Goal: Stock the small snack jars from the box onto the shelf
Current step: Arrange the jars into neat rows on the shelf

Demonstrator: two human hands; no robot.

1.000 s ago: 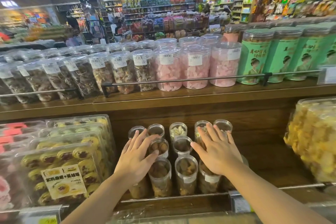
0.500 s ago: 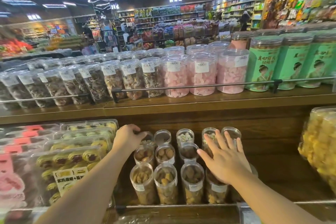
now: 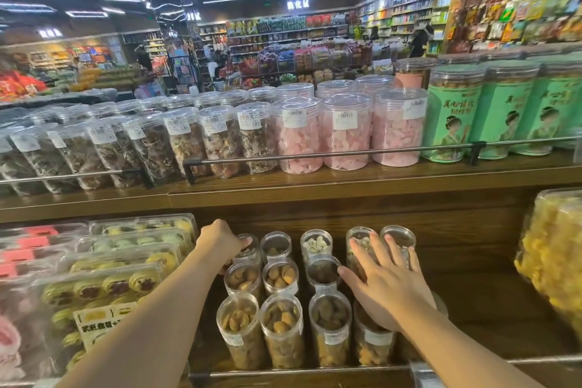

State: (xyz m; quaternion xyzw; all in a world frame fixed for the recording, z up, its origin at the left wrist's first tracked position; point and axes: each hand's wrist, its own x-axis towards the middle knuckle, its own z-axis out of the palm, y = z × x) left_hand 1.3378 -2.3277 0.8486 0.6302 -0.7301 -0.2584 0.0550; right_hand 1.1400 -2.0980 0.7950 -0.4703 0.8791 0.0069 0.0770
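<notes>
1. The small snack jars stand in rows on the low wooden shelf, lids up, close together.
2. There are three jars in the front row that show well, with a fourth one partly under the right hand.
3. More jars stand behind them, going back to the wood wall of the shelf.
4. You can see brown and yellow snacks through the clear lids, and one jar at the back holds pale bits.
5. The left hand reaches to the back left corner of the group.
6. Its fingers are curled round the top of the back left jar.
7. The right hand is spread wide and flat, fingers straight.
8. Its palm lies on the jars on the right side of the group, and its fingertips reach the two jars at the back.
9. A thin metal rail runs along the front edge of the shelf, just in front of the first row.
10. To the left of the jars lie flat clear boxes of cookies.
11. To the right sits a big bag of yellow snacks.
12. On the upper shelf stand big clear tubs, some with dark snacks, some with pink candy.
13. Next to the pink ones are tall green cans.
14. Far behind are more store shelves, too blurry to read.
</notes>
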